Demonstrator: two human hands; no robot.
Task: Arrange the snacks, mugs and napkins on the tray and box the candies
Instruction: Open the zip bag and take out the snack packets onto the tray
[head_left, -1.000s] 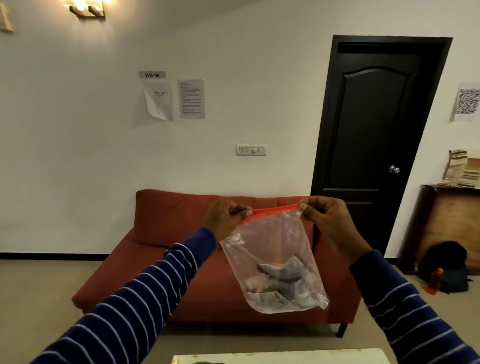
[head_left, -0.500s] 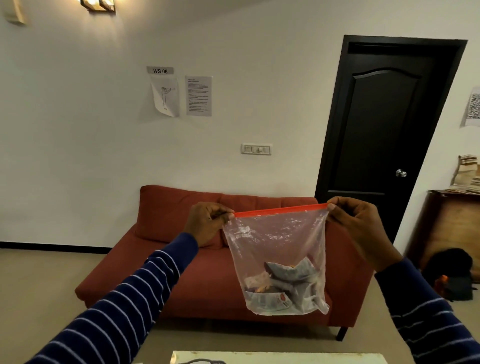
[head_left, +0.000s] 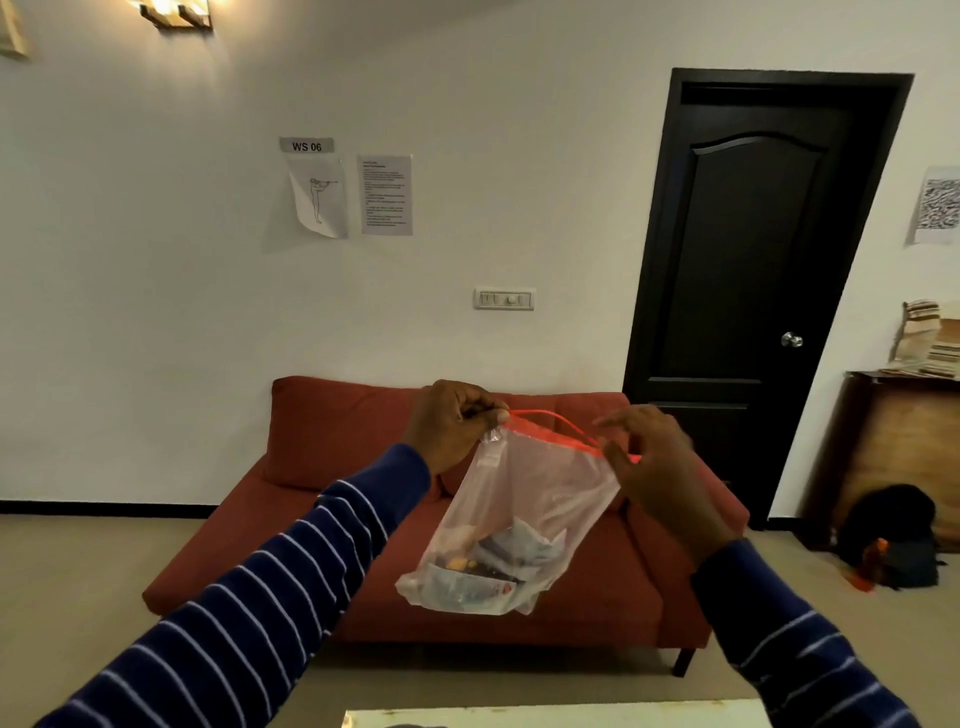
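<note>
Clear plastic: zip bag (head_left: 524, 514) hangs in the air at centre frame, in front of the far red sofa (head_left: 332, 457), well above the table edge (head_left: 561, 716) at the near bottom.
Head view, contents: we see a few wrapped packets (head_left: 488, 569) slumped in the bag's bottom corner; we judge them snacks or candies, labels too blurred to read.
Orange seal (head_left: 550, 434): its two strips stand apart in the middle, so we read the mouth as partly open.
Left hand (head_left: 449, 426): clenched, thumb and fingers pinching the seal's left end; it carries the bag's weight so the contents stay low and away from the mouth.
Right hand (head_left: 660, 467): at the seal's right end, fingers spread and blurred; looks like a light pinch on one strip, but we cannot tell for sure.
Why held high: both ends up keeps the mouth on top, so nothing spills while it opens.
Task status: tray, mugs, napkins and candy box not in view; we judge arranging not yet started.
Next, our guess: widen the mouth, then bring the bag down over the table.
Risk: thin film, a one-sided pull could tip the packets out.
</note>
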